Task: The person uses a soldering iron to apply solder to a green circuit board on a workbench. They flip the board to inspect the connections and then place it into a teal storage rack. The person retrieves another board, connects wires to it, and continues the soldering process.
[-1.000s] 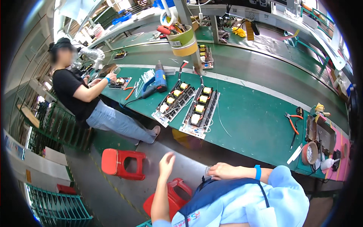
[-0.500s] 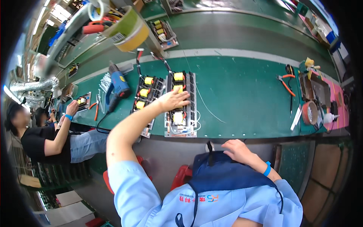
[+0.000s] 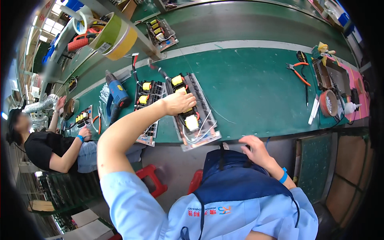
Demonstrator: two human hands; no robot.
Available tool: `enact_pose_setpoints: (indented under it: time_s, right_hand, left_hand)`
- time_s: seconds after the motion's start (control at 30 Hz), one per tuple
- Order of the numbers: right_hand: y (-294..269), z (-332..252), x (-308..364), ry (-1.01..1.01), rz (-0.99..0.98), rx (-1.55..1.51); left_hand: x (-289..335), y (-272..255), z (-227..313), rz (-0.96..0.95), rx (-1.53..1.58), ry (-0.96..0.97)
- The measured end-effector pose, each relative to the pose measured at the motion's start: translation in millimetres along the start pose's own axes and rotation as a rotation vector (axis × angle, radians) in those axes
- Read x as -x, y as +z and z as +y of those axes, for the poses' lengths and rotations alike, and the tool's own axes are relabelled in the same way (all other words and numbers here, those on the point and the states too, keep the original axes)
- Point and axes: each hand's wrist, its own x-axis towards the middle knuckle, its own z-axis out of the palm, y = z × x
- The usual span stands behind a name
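My left hand (image 3: 180, 103) is closed over the middle of a long circuit board (image 3: 202, 138), its fingers curled around the yellow-wrapped parts there. That board lies askew on the green bench, its near end jutting past the front edge. Yellow transformers, a white block, black heat sinks and loose white wires show on it. To its left lies a second circuit board (image 3: 147, 136) of the same kind, partly behind my forearm. My right hand (image 3: 257, 151) holds nothing and hovers by the bench edge over my dark blue apron (image 3: 240, 180), fingers apart and slightly bent.
A blue heat gun (image 3: 118, 94) lies left of the boards. At right are orange-handled pliers (image 3: 298, 73), a round tub (image 3: 328, 103) and a metal tray (image 3: 336, 76). A yellow-green bucket (image 3: 116, 38) hangs upper left. A co-worker (image 3: 44, 146) sits at left.
The held board has turned, its near end swinging right and out over the bench edge. My left hand's spread fingers have curled onto it. The co-worker has raised one hand.
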Motion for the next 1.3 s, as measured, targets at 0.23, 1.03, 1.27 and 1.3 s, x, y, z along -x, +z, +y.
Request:
enact_pose_setpoints:
  time_s: [0.23,1.03,1.27,1.3]
  right_hand:
    - [-85.8,7.0,-19.9,0.106,0.542,-0.158]
    - [-185.9,154.7,44.0,0.188,0.334,-0.081]
    - [-199.3,158.9,-60.3,0.085,0.204,0.095]
    - [-195.8,162.4,-72.9,0.096,0.189,0.111]
  left_hand:
    - [-77.7,-112.0,39.7,-0.083,0.04,-0.166]
    - [-138.7,-65.4,130.7,0.349,0.821,-0.91]
    - [-130.6,-48.4,167.9,0.41,1.086,-1.068]
    - [-130.4,-52.0,165.6,0.435,1.133,-1.079]
